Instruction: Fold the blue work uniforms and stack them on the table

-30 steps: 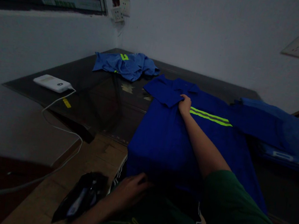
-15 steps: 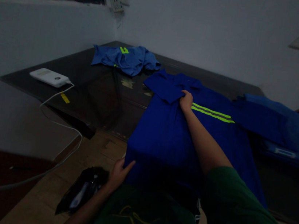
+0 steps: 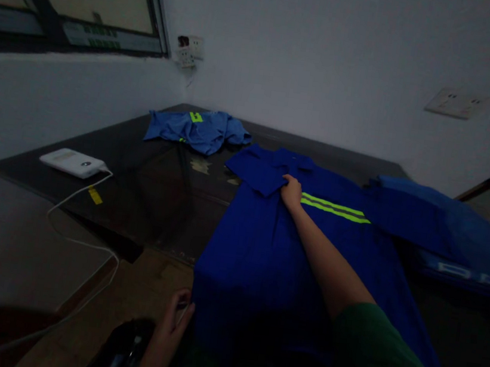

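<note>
A dark blue work shirt (image 3: 256,233) with yellow-green and grey stripes across its chest lies spread face up, its lower part hanging over the table's near edge. My right hand (image 3: 291,193) is closed on the end of the short sleeve (image 3: 258,172), which is folded inward over the shirt front. Beside the shirt's lower left edge is my left hand (image 3: 171,321), its fingers curled around a small pale thing that I cannot make out. Dim light hides the shirt's lower hem.
On the dark table (image 3: 157,196), a lighter blue garment (image 3: 202,131) lies crumpled at the back. A white device (image 3: 71,162) with a cable sits at left. Blue printed packaging or cloth (image 3: 480,250) is stacked at right. A black bag (image 3: 127,342) rests on the floor.
My left hand has come off the shirt's edge and moved slightly down and left. My right hand keeps its hold on the sleeve. The view has tilted up.
</note>
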### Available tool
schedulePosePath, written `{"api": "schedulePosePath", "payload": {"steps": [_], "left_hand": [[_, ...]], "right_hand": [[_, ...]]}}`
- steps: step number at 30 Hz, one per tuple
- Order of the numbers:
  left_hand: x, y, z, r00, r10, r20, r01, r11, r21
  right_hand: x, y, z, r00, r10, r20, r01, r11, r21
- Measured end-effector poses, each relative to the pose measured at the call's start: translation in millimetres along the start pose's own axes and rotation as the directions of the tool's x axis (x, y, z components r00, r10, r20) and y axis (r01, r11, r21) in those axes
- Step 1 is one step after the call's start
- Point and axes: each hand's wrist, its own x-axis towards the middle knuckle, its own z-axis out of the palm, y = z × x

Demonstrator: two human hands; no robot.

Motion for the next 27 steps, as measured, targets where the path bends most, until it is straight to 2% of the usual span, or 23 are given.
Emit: {"api": "schedulePosePath", "payload": {"steps": [1, 3, 5, 7, 9, 11, 13, 14, 15, 16, 17, 19, 21, 23, 24, 27], "left_hand": [[1.9, 6.0, -4.4, 0.989, 0.114, -0.094, -0.108, 0.992, 0.062], [5.8, 24.7, -16.3, 0.911, 0.372, -0.179, -0.340, 0.922, 0.186], [15.1, 53.9, -26.2, 0.791, 0.600, -0.118, -0.562, 0.790, 0.244], [35.4, 91.5, -27.0, 0.684, 0.729, 0.011, -0.711, 0.663, 0.234], [67.5, 131.2, -16.1, 0.644, 0.749, 0.159, -0.762, 0.606, 0.231], [105.9, 166.6, 3.4, 0.646, 0.698, 0.310, -0.763, 0.587, 0.269], [142.6, 193.4, 25.8, 0.667, 0.603, 0.437, -0.744, 0.564, 0.359], [158.4, 203.0, 36.3, 0.671, 0.550, 0.497, -0.740, 0.536, 0.406], [172.1, 210.0, 45.9, 0.670, 0.497, 0.552, -0.741, 0.501, 0.448], [183.8, 214.6, 54.4, 0.660, 0.451, 0.600, -0.748, 0.463, 0.475], [193.8, 217.1, 62.0, 0.646, 0.415, 0.641, -0.760, 0.426, 0.491], [211.2, 217.4, 75.6, 0.616, 0.394, 0.682, -0.786, 0.359, 0.503], [228.4, 214.7, 89.2, 0.611, 0.424, 0.668, -0.791, 0.315, 0.524], [247.3, 211.9, 104.2, 0.641, 0.459, 0.615, -0.765, 0.315, 0.562], [257.1, 210.9, 112.0, 0.668, 0.465, 0.581, -0.740, 0.329, 0.586], [283.8, 209.6, 133.2, 0.746, 0.454, 0.488, -0.656, 0.374, 0.656]], "right_hand": [[-0.8, -0.9, -1.5, 1.000, -0.006, 0.005, 0.006, 1.000, -0.007], [-2.8, -2.1, -6.1, 0.999, -0.036, 0.012, 0.036, 0.999, -0.015], [-7.4, -4.0, -13.7, 0.992, -0.125, 0.015, 0.126, 0.990, -0.062], [-14.9, -8.8, -22.9, 0.959, -0.281, 0.014, 0.279, 0.940, -0.195], [-23.8, -17.6, -30.4, 0.875, -0.480, 0.068, 0.470, 0.807, -0.356], [-31.3, -29.7, -33.3, 0.744, -0.637, 0.199, 0.650, 0.624, -0.433], [-34.1, -41.8, -30.9, 0.627, -0.702, 0.338, 0.768, 0.486, -0.417], [-33.0, -46.9, -28.4, 0.605, -0.697, 0.385, 0.790, 0.464, -0.401], [-29.8, -50.6, -25.9, 0.614, -0.677, 0.406, 0.787, 0.482, -0.386], [-24.6, -52.8, -23.7, 0.651, -0.649, 0.393, 0.759, 0.537, -0.370], [-17.5, -53.4, -22.4, 0.710, -0.614, 0.345, 0.704, 0.622, -0.342], [0.8, -49.3, -23.1, 0.840, -0.520, 0.154, 0.542, 0.817, -0.198], [21.1, -39.2, -27.5, 0.924, -0.376, -0.071, 0.380, 0.923, 0.053], [38.7, -24.3, -33.4, 0.953, -0.197, -0.228, 0.259, 0.922, 0.289], [45.2, -15.6, -36.1, 0.957, -0.108, -0.268, 0.208, 0.902, 0.380], [52.9, 13.3, -42.3, 0.959, 0.096, -0.268, 0.071, 0.830, 0.553]]}}
